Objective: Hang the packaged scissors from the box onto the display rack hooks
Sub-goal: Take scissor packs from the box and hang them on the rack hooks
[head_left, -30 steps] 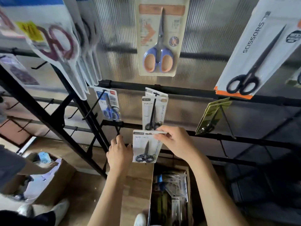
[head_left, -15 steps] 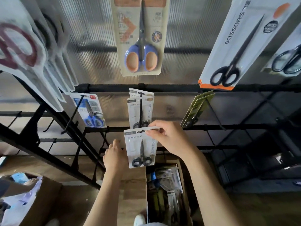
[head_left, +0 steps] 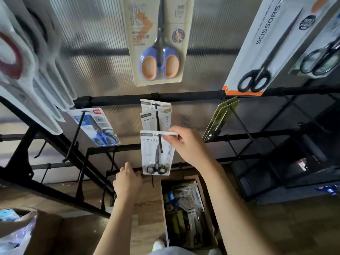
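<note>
A white pack of small black scissors (head_left: 155, 153) hangs on the front of a black hook (head_left: 159, 142) at the rack's middle. My right hand (head_left: 185, 144) pinches the pack's top right edge. Two like packs (head_left: 155, 116) hang further back on the same hook. My left hand (head_left: 127, 181) is below and left of the pack, fingers curled near its lower left corner; whether it holds anything is hidden. The open cardboard box (head_left: 207, 218) with several more packs stands on the floor beneath.
The black rack bar (head_left: 184, 97) carries other packs: blue-handled scissors (head_left: 97, 127) left, a green pack (head_left: 219, 118) right, larger ones above. A second box (head_left: 44, 229) with plastic wrap is at lower left. The floor is wood.
The pack has been slid onto the hook: the hook's rod now runs through its hanging hole. Both hands rose slightly with it, and my view has shifted to the right.
</note>
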Action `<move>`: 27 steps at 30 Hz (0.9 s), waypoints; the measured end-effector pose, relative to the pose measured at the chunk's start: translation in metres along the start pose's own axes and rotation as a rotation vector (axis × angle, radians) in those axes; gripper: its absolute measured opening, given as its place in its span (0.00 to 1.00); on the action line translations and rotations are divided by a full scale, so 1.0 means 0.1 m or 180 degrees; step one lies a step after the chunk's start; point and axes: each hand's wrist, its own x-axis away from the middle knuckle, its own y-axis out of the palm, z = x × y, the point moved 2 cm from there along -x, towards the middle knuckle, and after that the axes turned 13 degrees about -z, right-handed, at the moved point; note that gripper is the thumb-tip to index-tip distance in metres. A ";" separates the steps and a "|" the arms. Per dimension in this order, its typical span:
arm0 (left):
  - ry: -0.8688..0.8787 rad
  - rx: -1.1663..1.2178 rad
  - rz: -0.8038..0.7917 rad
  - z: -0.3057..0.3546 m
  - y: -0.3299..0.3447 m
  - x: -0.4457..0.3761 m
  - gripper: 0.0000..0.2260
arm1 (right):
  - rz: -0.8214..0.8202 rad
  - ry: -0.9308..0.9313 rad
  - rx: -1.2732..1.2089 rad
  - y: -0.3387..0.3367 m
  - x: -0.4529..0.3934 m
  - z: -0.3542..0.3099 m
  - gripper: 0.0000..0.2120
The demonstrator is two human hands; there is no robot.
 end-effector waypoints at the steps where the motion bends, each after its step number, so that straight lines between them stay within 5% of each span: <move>1: 0.0024 -0.0039 0.0026 0.01 -0.02 0.00 0.16 | 0.0041 0.0030 0.0006 0.00 -0.04 0.00 0.06; 16: 0.0230 -0.0498 -0.0306 0.15 0.16 0.16 0.17 | 0.0580 0.0301 0.0196 -0.03 -0.40 0.22 0.11; 27: 0.0519 -0.1077 -0.1009 0.59 1.00 0.63 0.16 | 0.0065 0.1979 0.0100 0.42 1.20 1.55 0.21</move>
